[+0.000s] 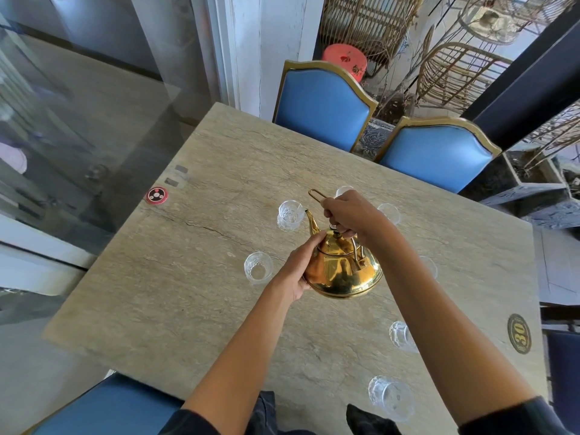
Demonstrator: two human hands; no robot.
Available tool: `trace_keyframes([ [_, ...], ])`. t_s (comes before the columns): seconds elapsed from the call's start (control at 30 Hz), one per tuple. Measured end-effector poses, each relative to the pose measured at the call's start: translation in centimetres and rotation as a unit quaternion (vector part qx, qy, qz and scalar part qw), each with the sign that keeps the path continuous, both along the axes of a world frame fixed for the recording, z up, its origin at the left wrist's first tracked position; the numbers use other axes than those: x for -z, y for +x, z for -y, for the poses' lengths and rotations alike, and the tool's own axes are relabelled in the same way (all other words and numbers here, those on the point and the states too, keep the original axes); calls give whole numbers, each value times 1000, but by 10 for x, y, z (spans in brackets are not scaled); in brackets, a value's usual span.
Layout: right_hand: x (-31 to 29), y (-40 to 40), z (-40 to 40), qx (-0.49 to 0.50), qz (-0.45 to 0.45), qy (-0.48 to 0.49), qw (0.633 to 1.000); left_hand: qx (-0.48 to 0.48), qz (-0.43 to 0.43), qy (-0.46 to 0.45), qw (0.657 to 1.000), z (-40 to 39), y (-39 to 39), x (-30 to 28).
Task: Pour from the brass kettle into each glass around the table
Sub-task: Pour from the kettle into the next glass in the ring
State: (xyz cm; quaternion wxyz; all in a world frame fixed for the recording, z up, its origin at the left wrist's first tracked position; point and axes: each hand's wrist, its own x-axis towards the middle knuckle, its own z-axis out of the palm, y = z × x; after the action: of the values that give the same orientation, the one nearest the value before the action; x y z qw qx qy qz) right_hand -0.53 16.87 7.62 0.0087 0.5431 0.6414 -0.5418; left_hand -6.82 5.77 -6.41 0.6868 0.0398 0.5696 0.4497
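Gripping brass kettle handle, right hand clenched; left hand fingers cupping body.

Stone-look table, beige, veined, with a dark crack running across its left part. Two blue padded chairs with gold frames at the far side; another blue seat at the near left corner. Glass partition on the left, reflective. White chipped pillar behind. Wicker chairs and a red stool beyond. Daylight, soft. Round black-and-gold number plate reading 30 by the right edge.
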Motion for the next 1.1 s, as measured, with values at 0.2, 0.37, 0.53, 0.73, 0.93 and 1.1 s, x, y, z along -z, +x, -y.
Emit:
trace_keyframes([
  [0.2, -1, 1, 1, -2, 4, 5, 1000, -1, 2, 0, 1000, 0, 1, 0],
  [0.37, -1, 1, 0, -4, 4, 5, 1000, -6, 5, 0, 1000, -1, 1, -5],
  [0.53, -1, 1, -2, 1, 4, 2, 1000, -7, 4, -4, 1000, -2, 0, -4],
  [0.73, -2, 1, -3, -2, 7, 9, 1000, -9, 4, -9, 1000, -3, 1, -6],
  [0.93, -2, 0, -3, -9, 14, 19, 1000, -9, 7, -7, 1000, -3, 1, -6],
  [1.1, -1, 0, -3, -11, 16, 20, 1000, -5, 4, -3, 1000, -2, 3, -2],
])
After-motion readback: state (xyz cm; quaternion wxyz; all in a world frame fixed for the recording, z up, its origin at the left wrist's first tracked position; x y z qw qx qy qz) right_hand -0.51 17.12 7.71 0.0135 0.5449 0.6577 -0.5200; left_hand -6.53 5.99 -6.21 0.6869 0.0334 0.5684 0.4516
